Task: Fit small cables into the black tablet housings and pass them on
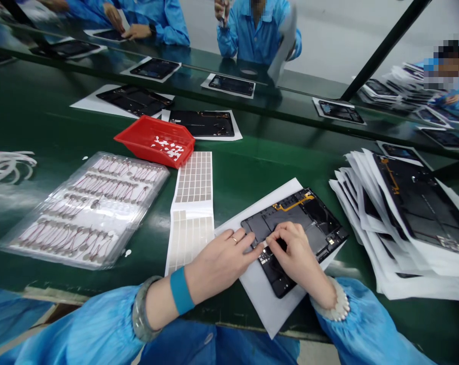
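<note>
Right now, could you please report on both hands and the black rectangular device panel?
Left hand, right hand close together over panel. Panel flat on white paper sheet. No obstruction visible.

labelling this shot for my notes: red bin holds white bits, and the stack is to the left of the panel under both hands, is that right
The side is wrong: the head view shows the stack to the right of the panel under the left hand and right hand. The red bin does hold white bits.
</note>
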The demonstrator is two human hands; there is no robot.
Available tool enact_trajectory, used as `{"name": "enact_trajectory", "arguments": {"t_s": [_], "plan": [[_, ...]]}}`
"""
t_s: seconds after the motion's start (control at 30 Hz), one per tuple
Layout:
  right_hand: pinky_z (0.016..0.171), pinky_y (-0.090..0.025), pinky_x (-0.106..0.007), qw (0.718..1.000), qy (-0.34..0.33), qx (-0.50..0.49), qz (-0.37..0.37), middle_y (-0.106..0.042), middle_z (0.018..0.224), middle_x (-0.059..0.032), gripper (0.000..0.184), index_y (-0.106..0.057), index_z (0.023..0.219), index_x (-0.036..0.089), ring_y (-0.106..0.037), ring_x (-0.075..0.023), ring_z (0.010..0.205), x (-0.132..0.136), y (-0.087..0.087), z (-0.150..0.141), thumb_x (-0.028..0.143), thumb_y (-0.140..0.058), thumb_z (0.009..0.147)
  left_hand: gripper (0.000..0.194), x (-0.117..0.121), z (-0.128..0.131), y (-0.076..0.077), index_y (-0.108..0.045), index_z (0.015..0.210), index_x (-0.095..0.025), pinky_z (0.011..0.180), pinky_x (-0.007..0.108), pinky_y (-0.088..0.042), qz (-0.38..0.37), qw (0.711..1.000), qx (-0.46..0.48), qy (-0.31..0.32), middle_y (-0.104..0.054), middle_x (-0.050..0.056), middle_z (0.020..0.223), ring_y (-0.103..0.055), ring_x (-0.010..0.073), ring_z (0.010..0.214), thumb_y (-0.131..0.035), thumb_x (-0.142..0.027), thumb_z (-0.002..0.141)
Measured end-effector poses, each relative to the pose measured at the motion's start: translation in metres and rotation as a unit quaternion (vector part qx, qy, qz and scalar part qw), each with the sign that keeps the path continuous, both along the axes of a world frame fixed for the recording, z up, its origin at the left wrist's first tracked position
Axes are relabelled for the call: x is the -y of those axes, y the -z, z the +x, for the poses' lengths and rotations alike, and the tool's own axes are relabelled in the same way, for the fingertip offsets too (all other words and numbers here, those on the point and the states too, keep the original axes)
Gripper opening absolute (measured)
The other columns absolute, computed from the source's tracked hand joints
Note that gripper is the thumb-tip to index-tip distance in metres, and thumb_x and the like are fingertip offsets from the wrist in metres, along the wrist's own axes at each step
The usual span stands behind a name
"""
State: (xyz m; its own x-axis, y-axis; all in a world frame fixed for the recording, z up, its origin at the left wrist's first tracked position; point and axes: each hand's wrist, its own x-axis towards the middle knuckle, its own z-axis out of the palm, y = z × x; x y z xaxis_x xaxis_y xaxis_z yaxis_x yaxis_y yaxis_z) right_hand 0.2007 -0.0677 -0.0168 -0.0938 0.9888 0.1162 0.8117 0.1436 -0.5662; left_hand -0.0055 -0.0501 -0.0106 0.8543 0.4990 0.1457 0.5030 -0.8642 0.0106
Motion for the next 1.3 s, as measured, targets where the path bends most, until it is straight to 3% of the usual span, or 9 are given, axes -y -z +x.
{"name": "enact_trajectory", "arguments": {"t_s": [0.13, 0.33, 0.43, 0.9, 1.03, 1.17, 1.3], "plan": [[0.074, -0.049, -0.036, 0.996, 0.049, -0.053, 0.05, -0.054, 0.101, -0.0095, 0.021, -0.05, 0.106, 0.02, -0.055, -0.0205, 0.088, -0.006, -0.002, 0.018, 0.034, -0.048, 0.09, 0.03, -0.006, 0.002, -0.003, -0.05, 0.122, -0.019, 0.074, 0.034, -0.042, 0.0, 1.0, 0.019, 0.003, -0.057, 0.01, 0.107, -0.054, 0.0232, 0.095, -0.046, -0.019, 0.092], [0.08, -0.047, -0.039, 0.998, 0.018, -0.012, 0.051, -0.054, 0.098, -0.0085, 0.016, -0.049, 0.102, 0.02, -0.054, -0.0214, 0.088, -0.008, 0.006, 0.024, 0.031, -0.047, 0.091, 0.018, -0.026, 0.012, -0.012, -0.057, 0.099, -0.021, 0.078, 0.035, -0.039, -0.047, 0.998, 0.018, 0.048, -0.057, 0.005, 0.098, -0.052, 0.0232, 0.094, -0.06, -0.034, 0.086], [0.081, -0.046, -0.039, 0.999, 0.006, 0.0, 0.047, -0.056, 0.097, -0.0084, 0.013, -0.05, 0.1, 0.02, -0.054, -0.022, 0.09, -0.008, 0.008, 0.021, 0.028, -0.045, 0.092, 0.013, -0.029, 0.015, -0.013, -0.057, 0.093, -0.021, 0.079, 0.034, -0.037, -0.054, 0.996, 0.018, 0.072, -0.057, 0.004, 0.1, -0.051, 0.0222, 0.096, -0.06, -0.031, 0.087], [0.08, -0.044, -0.038, 0.999, -0.008, 0.02, 0.035, -0.062, 0.092, -0.0072, 0.012, -0.055, 0.092, 0.02, -0.056, -0.0224, 0.088, -0.008, 0.004, 0.019, 0.027, -0.045, 0.091, 0.016, -0.028, 0.011, -0.013, -0.058, 0.1, -0.024, 0.081, 0.036, -0.032, -0.091, 0.994, 0.037, 0.044, -0.055, 0.003, 0.113, -0.048, 0.0235, 0.103, -0.059, -0.033, 0.087], [0.079, -0.043, -0.038, 1.0, -0.012, 0.016, 0.023, -0.061, 0.092, -0.0063, 0.01, -0.054, 0.093, 0.02, -0.055, -0.0221, 0.087, -0.008, 0.006, 0.021, 0.026, -0.047, 0.09, 0.025, -0.029, 0.012, -0.012, -0.058, 0.102, -0.023, 0.081, 0.037, -0.033, -0.1, 0.994, 0.044, 0.024, -0.053, 0.006, 0.118, -0.047, 0.0252, 0.105, -0.062, -0.041, 0.085], [0.08, -0.043, -0.038, 0.999, -0.012, 0.014, 0.028, -0.061, 0.092, -0.0064, 0.009, -0.054, 0.092, 0.02, -0.055, -0.0225, 0.089, -0.008, 0.006, 0.021, 0.025, -0.047, 0.09, 0.016, -0.028, 0.013, -0.011, -0.058, 0.1, -0.023, 0.083, 0.037, -0.032, -0.106, 0.992, 0.041, 0.049, -0.054, 0.003, 0.117, -0.047, 0.0233, 0.103, -0.059, -0.03, 0.086], [0.079, -0.043, -0.038, 0.999, -0.01, 0.011, 0.031, -0.062, 0.09, -0.0067, 0.011, -0.055, 0.092, 0.021, -0.056, -0.0225, 0.087, -0.009, 0.005, 0.021, 0.027, -0.046, 0.09, 0.021, -0.028, 0.012, -0.011, -0.058, 0.103, -0.024, 0.082, 0.036, -0.033, -0.105, 0.992, 0.058, 0.034, -0.054, 0.004, 0.119, -0.047, 0.0242, 0.105, -0.06, -0.034, 0.085]]}}
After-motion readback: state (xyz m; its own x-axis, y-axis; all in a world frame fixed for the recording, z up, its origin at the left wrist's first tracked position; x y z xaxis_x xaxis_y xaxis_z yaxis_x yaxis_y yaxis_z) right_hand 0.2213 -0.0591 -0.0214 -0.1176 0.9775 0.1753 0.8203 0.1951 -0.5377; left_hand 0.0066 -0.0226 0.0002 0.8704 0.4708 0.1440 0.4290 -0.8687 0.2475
